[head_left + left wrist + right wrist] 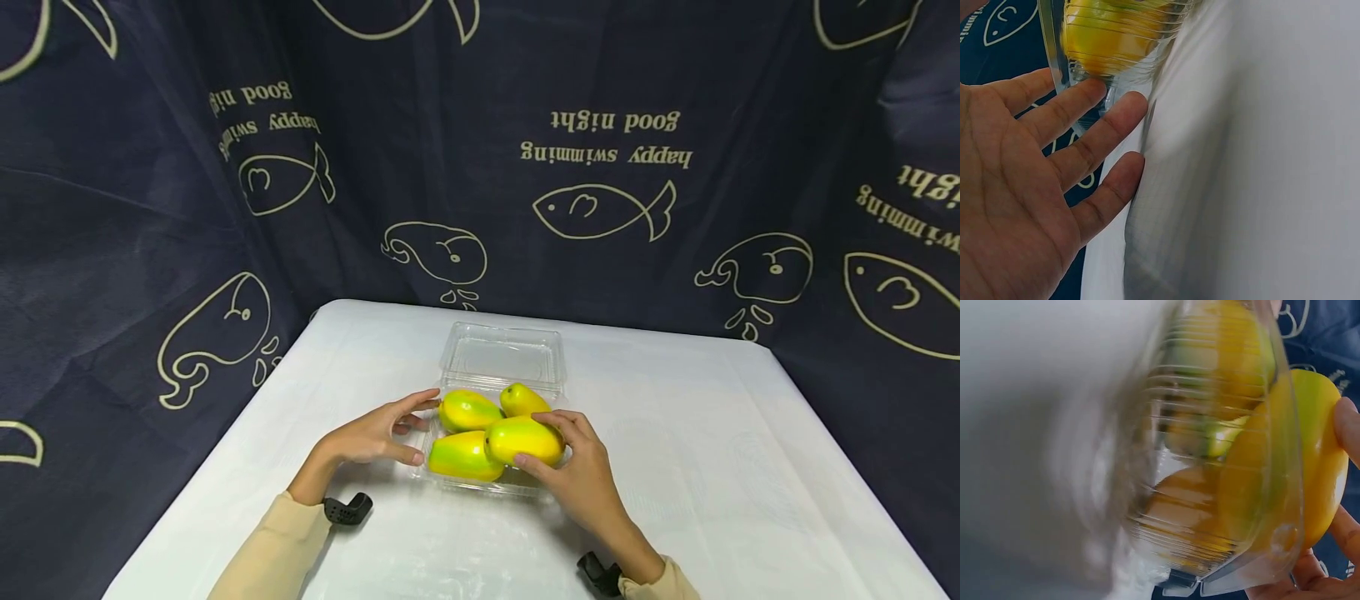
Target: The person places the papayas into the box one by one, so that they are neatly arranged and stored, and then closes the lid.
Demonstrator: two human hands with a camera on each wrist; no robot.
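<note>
Fruit (523,440), yellow with a green blush, sits in our right hand (591,483), thumb on its near side, fingers bent over its far side. It rises partly above the rim of the clear tray (519,488), at the near right; we cannot tell whether it touches the bottom. We judge it light and stiff, its glossy skin rather slippery, so a broad hold round the thick middle suits it better than a pinch at one end. Three more fruits (467,458) lie in the tray. Our left hand (373,433) has its fingers spread wide at the tray's left side, gripping nothing. The tray's thin plastic probably flexes and dents easily, so we would steady it by the rim, without squeezing.
</note>
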